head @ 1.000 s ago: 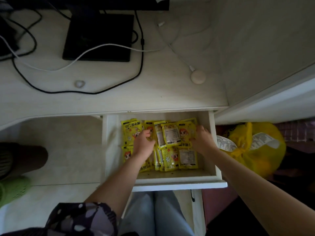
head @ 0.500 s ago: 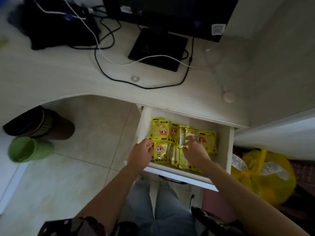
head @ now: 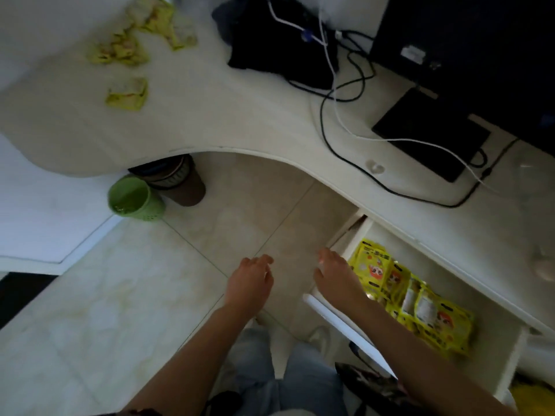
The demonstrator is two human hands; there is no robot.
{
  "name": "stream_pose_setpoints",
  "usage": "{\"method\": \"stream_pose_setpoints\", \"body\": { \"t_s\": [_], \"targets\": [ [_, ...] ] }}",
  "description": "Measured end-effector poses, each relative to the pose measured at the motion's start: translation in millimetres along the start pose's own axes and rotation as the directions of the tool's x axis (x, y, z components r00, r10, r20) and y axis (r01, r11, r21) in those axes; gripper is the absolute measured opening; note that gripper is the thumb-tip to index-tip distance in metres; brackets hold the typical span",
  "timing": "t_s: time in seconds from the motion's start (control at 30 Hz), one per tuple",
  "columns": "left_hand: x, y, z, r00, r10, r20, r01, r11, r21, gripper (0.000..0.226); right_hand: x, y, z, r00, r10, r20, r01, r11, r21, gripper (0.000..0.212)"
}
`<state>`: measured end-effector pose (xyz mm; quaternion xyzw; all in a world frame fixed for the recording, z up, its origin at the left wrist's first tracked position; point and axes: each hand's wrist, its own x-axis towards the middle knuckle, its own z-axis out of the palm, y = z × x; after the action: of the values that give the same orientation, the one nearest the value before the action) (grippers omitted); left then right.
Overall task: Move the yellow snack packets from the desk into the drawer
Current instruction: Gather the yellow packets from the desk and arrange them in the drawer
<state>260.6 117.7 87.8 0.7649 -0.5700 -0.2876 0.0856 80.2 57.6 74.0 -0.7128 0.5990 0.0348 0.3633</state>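
Pale floor tiles (head: 249, 223) and a curved white desk (head: 240, 127) frame two empty hands beside an open drawer (head: 339, 318).

Both hands hang over the floor with relaxed, loosely spread fingers, grasping nothing: the left hand (head: 250, 283) is clear of everything, while the right hand (head: 338, 280) sits at the drawer's near left corner, whether it touches the rim I cannot tell. Just right of the right fingers, a batch of yellow snack packets (head: 420, 301) lies overlapping inside the drawer. Far ahead and left of the left fingers, more blurred yellow packets on the desk (head: 129, 91) lie scattered. Ahead of the right fingers, black and white cables (head: 336, 115) cross the desk toward a dark monitor (head: 468, 55). A green bin (head: 133, 198) stands under the desk edge.
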Motion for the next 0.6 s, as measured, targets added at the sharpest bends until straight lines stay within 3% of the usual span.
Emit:
{"method": "stream_pose_setpoints", "body": {
  "t_s": [0.3,0.6],
  "targets": [
    [30.0,-115.3,-78.9,0.987,-0.117,-0.107,0.113,0.993,-0.037,0.031,70.3,-138.2,37.1,0.996,-0.093,0.003,0.093,0.994,0.06,0.04],
    [85.8,-177.6,-137.8,0.958,-0.202,-0.202,0.185,0.977,-0.102,0.031,149.5,-237.0,30.1,0.981,-0.192,-0.019,0.192,0.981,0.003,0.037]
  ]
}}
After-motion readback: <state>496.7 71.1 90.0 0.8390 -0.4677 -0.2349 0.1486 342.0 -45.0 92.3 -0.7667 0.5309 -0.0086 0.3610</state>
